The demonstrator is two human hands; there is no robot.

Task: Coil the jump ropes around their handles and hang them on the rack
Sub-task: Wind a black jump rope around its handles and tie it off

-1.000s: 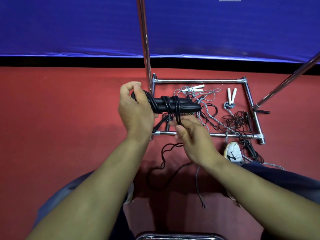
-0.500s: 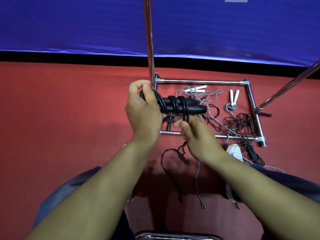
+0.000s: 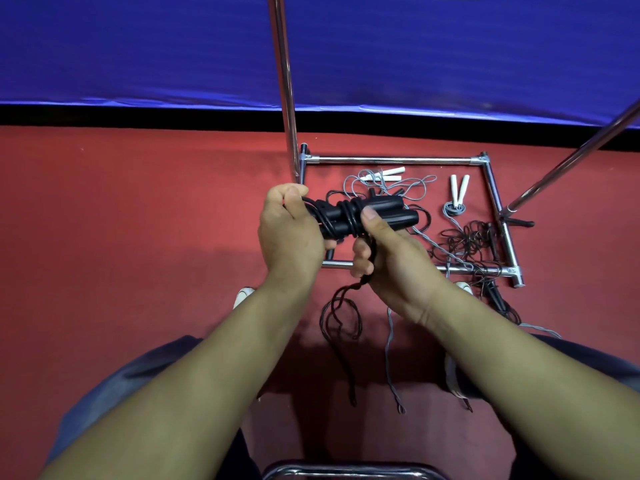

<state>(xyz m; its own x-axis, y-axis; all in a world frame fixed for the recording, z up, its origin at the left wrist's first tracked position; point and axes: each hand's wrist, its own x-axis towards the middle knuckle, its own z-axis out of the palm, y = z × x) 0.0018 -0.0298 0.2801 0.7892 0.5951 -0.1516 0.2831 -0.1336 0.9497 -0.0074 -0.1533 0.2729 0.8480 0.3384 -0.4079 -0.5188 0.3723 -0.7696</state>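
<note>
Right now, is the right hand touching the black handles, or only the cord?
Touching. The head view shows the right hand with its thumb pressed on the black handles, while its fingers curl round the black cord hanging below.

Black handles [image 3: 375,214] wound with black cord [image 3: 341,308]; floor [image 3: 138,220] red; backdrop [image 3: 138,46] blue over a black strip [image 3: 138,116]; rack frame [image 3: 391,160] chrome silver; two pairs of white handles [image 3: 459,188] on grey cord [image 3: 393,358]; trousers [image 3: 114,379] dark blue-grey.
</note>
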